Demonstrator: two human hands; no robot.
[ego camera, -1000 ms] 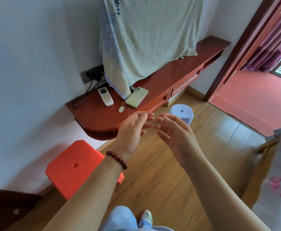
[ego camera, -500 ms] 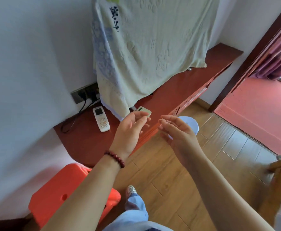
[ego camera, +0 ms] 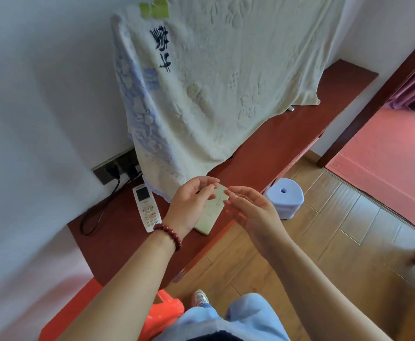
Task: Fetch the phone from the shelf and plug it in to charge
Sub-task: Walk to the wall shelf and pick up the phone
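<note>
Head view: a pale green phone (ego camera: 212, 210) lies flat on the dark red shelf (ego camera: 118, 242), beside a white remote (ego camera: 146, 207). The left hand (ego camera: 189, 205), with a bead bracelet (ego camera: 168, 233) on its wrist, and the right hand (ego camera: 252, 210) hover above it, fingers loosely spread, gripping nothing. A black cable (ego camera: 98, 210) trails from the wall socket (ego camera: 116, 168).

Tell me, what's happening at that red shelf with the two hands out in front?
A person is reaching for a pale green phone that lies flat on the dark red shelf, beside a white remote. The left hand, with a bead bracelet at the wrist, and the right hand hover open just above the phone, neither gripping it yet. A black cable runs from the wall socket across the shelf. Nothing is plugged into the phone so far.
</note>
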